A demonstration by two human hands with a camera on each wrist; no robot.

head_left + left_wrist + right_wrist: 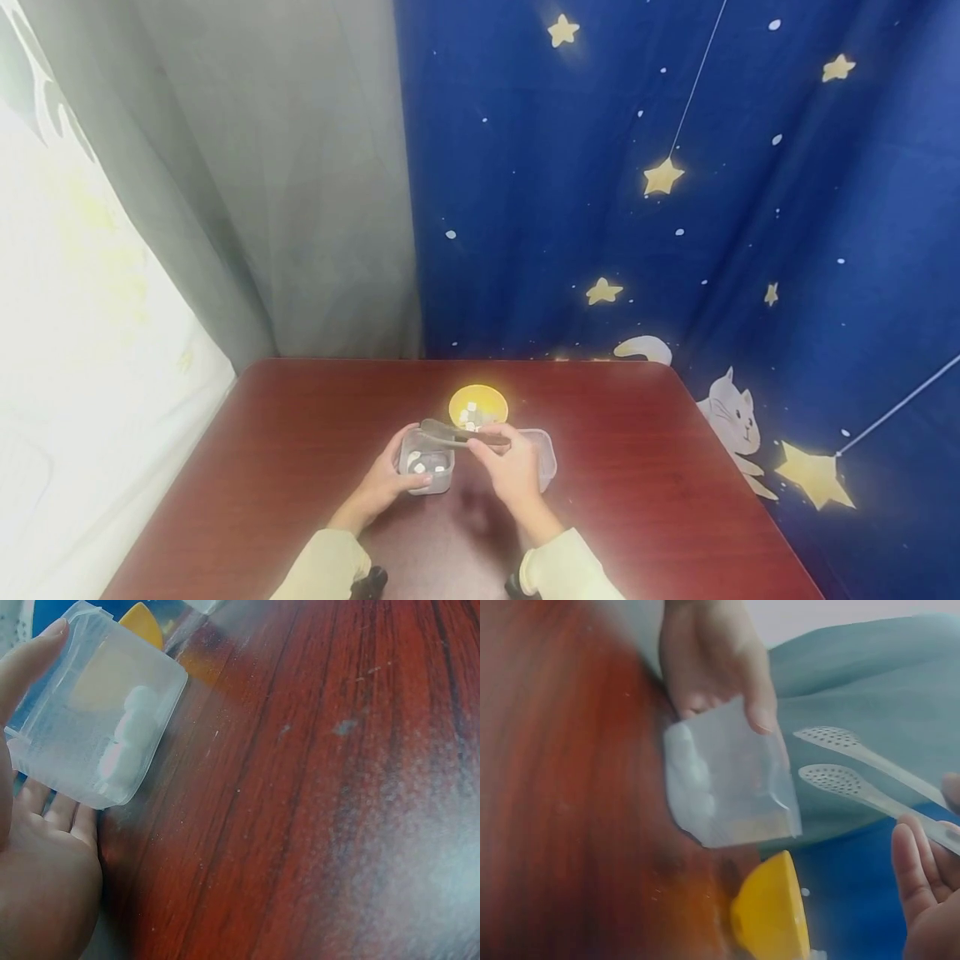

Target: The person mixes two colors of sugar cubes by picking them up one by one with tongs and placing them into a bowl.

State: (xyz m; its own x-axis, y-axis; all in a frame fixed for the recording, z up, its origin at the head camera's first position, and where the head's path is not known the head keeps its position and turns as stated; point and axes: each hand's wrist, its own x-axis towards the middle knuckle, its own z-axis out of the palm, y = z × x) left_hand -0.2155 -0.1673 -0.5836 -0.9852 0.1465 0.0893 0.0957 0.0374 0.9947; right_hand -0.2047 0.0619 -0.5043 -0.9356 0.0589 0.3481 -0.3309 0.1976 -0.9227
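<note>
My left hand (382, 487) grips a clear plastic container (438, 482), thumb on one side and fingers on the other. Several white pieces (127, 735) sit along the container's bottom in the left wrist view. In my right hand (517, 471) is a pair of tongs (889, 806) with perforated, spoon-shaped ends. The tongs' ends stand apart, nothing between them, over the container's opening in the head view. Just beyond the hands is a yellow bowl (497, 404) with several white cubes (471, 410) in it.
A second clear container (550, 458) stands right of the bowl, partly hidden behind my right hand. Everything is on a dark red wooden table (637, 500). A grey curtain (300, 167) and a blue star-patterned curtain (525, 208) hang behind its far edge.
</note>
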